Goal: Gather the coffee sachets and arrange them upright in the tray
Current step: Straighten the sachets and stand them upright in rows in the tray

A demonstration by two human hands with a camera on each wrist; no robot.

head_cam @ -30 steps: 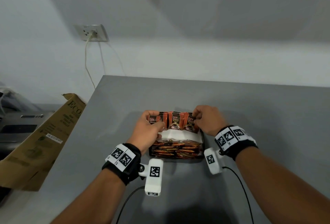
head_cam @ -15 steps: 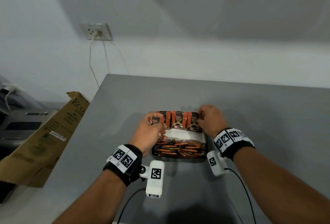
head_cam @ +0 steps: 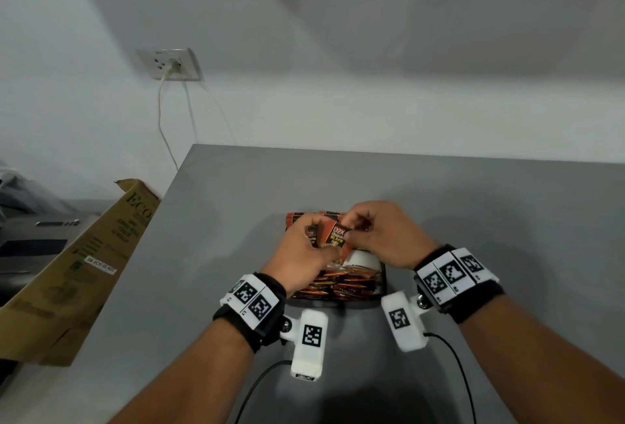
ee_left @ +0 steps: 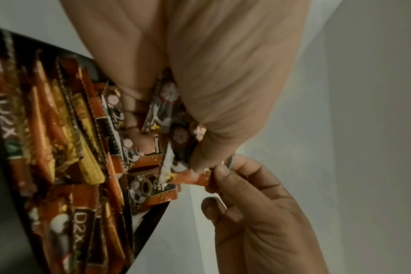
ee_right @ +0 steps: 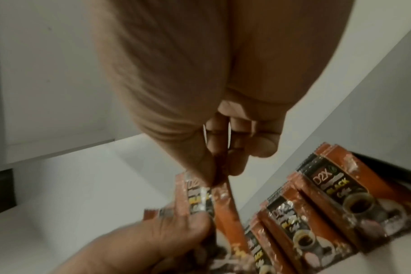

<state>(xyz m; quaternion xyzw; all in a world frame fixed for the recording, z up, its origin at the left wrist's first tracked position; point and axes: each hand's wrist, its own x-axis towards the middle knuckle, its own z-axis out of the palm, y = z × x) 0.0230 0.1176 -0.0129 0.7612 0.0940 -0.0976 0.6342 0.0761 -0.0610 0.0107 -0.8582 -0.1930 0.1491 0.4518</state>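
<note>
A black tray (head_cam: 383, 283) on the grey table holds orange-and-black coffee sachets (head_cam: 338, 285) packed on edge at its near side, with more standing at the far end (head_cam: 297, 219). Both hands hold one sachet (head_cam: 338, 237) above the tray. My left hand (head_cam: 309, 249) grips its lower part along with other sachets (ee_left: 167, 103). My right hand (head_cam: 370, 232) pinches its top edge (ee_right: 200, 187) between thumb and fingers. Upright sachets (ee_right: 329, 194) stand in rows beside the hands in the right wrist view. The tray's middle is hidden by the hands.
A cardboard box (head_cam: 84, 261) leans off the table's left edge. A wall socket (head_cam: 172, 63) with a plugged cable sits on the back wall. Cables (head_cam: 453, 366) trail from the wrist cameras toward me across the table (head_cam: 507, 220).
Both hands left the ends of the far row and came together over the tray's middle. The left hand lifted a sachet, and the right hand now pinches its top.
</note>
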